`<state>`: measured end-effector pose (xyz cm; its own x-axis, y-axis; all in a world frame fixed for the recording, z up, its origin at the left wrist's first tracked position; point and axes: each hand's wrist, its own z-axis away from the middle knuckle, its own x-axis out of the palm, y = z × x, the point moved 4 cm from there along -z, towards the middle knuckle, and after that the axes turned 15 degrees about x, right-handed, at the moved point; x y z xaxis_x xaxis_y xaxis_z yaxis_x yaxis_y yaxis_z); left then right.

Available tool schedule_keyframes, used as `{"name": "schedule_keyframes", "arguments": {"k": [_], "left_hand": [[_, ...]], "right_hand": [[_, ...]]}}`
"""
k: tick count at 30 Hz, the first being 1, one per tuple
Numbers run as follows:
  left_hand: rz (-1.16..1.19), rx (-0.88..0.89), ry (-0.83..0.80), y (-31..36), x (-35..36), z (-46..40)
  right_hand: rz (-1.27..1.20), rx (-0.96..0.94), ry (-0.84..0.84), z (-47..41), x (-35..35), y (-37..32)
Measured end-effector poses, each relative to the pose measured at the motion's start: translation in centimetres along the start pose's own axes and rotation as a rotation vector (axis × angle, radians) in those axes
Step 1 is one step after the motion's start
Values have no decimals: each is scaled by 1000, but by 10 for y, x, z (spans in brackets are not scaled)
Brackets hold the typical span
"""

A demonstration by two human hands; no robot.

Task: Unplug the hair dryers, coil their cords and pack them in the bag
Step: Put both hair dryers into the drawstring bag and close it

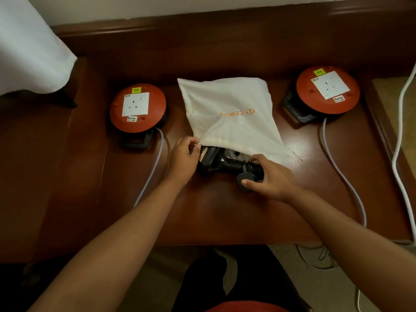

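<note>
A white drawstring bag (227,111) with orange lettering lies in the middle of the dark wooden table (213,212), its mouth facing me. A black hair dryer (219,162) sticks halfway out of the mouth, handle toward the right. My left hand (182,158) pinches the left edge of the bag's opening. My right hand (269,176) grips the dryer's handle end with the coiled cord and the black plug (246,180) under my thumb. The bag bulges, but what lies deeper inside is hidden.
Two red extension reels, one left (137,108) and one right (327,90), flank the bag, both sockets bare. Their grey cables (155,163) (344,176) run toward the table's front edge. A white cloth (29,52) hangs at upper left. A white cable (403,122) drops along the right side.
</note>
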<state>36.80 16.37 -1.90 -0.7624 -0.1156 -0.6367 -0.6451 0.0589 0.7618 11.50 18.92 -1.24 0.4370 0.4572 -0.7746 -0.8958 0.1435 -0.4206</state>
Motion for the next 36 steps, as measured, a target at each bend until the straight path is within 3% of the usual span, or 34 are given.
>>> {"name": "schedule_keyframes", "arguments": {"k": [4,10,19,26,36], "left_hand": [[-5,50,30,-1,-6,8],[2,162,30,8,-6,38],[121,72,62,-1,13,53],[287,-48,199,2,4,46],[150,-50,33,-26,11,63]], "right_hand": [[-5,86,44,-5,6,0],[-212,215,123,-10,7,-6],[-403,341,253,-17,33,-53],[-504,372,318,-23,53,-78],[-635,340,245,-32,80,-87]]}}
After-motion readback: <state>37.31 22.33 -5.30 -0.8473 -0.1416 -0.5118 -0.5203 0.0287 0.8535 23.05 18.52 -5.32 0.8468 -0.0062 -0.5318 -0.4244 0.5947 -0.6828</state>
